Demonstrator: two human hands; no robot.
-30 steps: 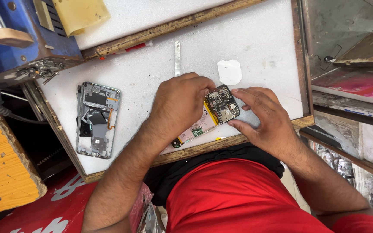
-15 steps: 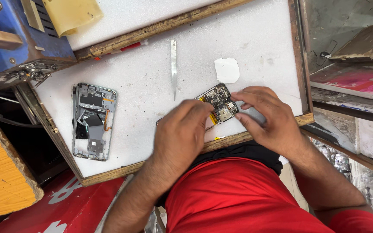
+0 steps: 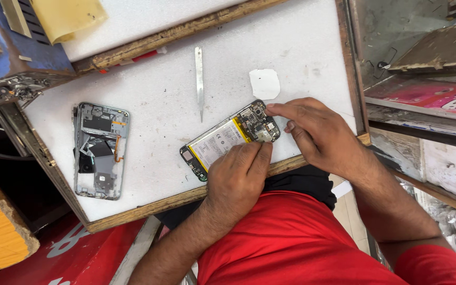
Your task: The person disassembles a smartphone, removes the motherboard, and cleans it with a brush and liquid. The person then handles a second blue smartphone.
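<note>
i judge the opened phone (image 3: pixel 228 140), pinched between my left hand (image 3: pixel 236 177) and right hand (image 3: pixel 317 132) fingertips, light, fragile, best held by its edges.

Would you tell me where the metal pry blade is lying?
In the head view, the metal pry blade lies on the white worktop, above the opened phone.
</note>
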